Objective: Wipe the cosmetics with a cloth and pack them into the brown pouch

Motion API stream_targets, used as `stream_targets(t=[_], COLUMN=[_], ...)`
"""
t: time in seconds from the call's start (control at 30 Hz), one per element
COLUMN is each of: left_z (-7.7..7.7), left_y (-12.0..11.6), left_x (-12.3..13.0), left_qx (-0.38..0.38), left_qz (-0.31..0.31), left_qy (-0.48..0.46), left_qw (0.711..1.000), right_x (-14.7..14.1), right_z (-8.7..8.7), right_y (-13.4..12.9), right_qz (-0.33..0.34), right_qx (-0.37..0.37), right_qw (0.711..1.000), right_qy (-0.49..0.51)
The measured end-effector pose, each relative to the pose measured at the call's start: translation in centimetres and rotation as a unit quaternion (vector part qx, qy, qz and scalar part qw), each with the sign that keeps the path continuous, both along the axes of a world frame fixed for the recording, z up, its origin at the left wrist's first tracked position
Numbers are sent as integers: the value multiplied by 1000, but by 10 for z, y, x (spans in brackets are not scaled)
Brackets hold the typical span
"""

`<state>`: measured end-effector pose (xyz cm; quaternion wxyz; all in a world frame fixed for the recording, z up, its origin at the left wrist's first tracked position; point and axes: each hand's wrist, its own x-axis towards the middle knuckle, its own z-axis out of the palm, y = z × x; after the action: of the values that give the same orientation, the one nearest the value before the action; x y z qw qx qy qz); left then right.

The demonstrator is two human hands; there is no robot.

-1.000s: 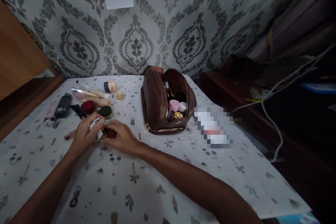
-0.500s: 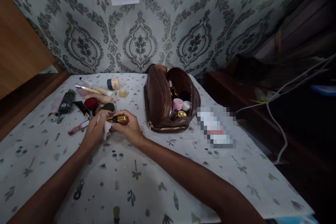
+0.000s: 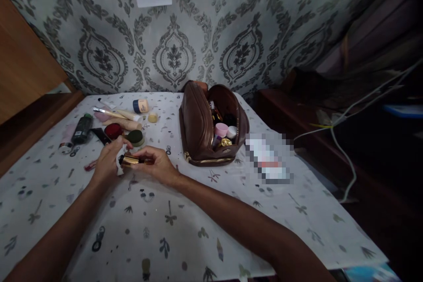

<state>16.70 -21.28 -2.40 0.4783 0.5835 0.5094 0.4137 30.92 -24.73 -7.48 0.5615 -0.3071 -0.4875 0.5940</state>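
Note:
My right hand (image 3: 162, 165) is closed around a small gold-and-black cosmetic tube (image 3: 131, 160), held level just above the table. Its dark left end meets a crumpled white tissue (image 3: 120, 165), which my left hand (image 3: 106, 157) pinches. The left fingertips are partly hidden behind the tissue. Beyond my hands lie a dark green-lidded jar (image 3: 135, 137) and a red round container (image 3: 113, 131). A pink slim tube (image 3: 90, 166) is partly covered by my left hand. To the right stands a brown cosmetic bag (image 3: 197, 128), unzipped, with several small jars and bottles inside.
Several cosmetics lie at the back left, among them a dark bottle (image 3: 82, 128), brushes (image 3: 105, 112), a blue-and-beige jar (image 3: 141, 105) and a small yellow jar (image 3: 152, 117). A blurred-out flat item (image 3: 269, 158) lies right of the bag. White cables (image 3: 350, 163) hang at the right.
The cosmetic tube has turned, its gold part now towards my left hand instead of the right. Both hands have shifted slightly left, and the tissue now sits at the tube's end.

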Motion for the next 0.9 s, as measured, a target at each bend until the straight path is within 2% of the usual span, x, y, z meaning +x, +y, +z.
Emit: stream_targets(t=[0.13,0.23,0.3,0.4,0.47,0.5,0.6,0.67,0.73,0.8,0.83,0.9], left_z=[1,0,2,14,31,41,72,87,97,102,102,99], left_y=[-4,-6,-9,-14,-18,-21,-27,-29,-29,-28,-27,-25], left_x=[7,12,16,27,42,52,88,112,130,139,141,140], left_qx=[-65,-61,-10,131,240,296,447,489,493,480,473,462], left_qz=[-16,-13,-27,-98,-164,-199,-277,-297,-314,-334,-341,-346], left_qy=[-85,-112,-74,43,127,163,270,372,458,502,509,503], left_qw=[994,992,997,986,948,920,806,731,670,637,633,643], right_x=[3,12,25,58,87,101,143,163,177,185,188,191], right_z=[7,26,44,74,94,103,124,132,135,136,135,133], right_y=[-1,-12,-27,-59,-80,-89,-107,-112,-112,-111,-110,-107], right_qz=[5,-2,-17,-70,-136,-177,-305,-355,-379,-391,-392,-382], right_qx=[-17,-22,-2,51,76,83,108,115,127,142,147,148], right_qw=[1000,1000,1000,995,983,973,918,887,864,846,839,831], right_qy=[15,21,15,-51,-99,-127,-229,-273,-306,-333,-347,-376])
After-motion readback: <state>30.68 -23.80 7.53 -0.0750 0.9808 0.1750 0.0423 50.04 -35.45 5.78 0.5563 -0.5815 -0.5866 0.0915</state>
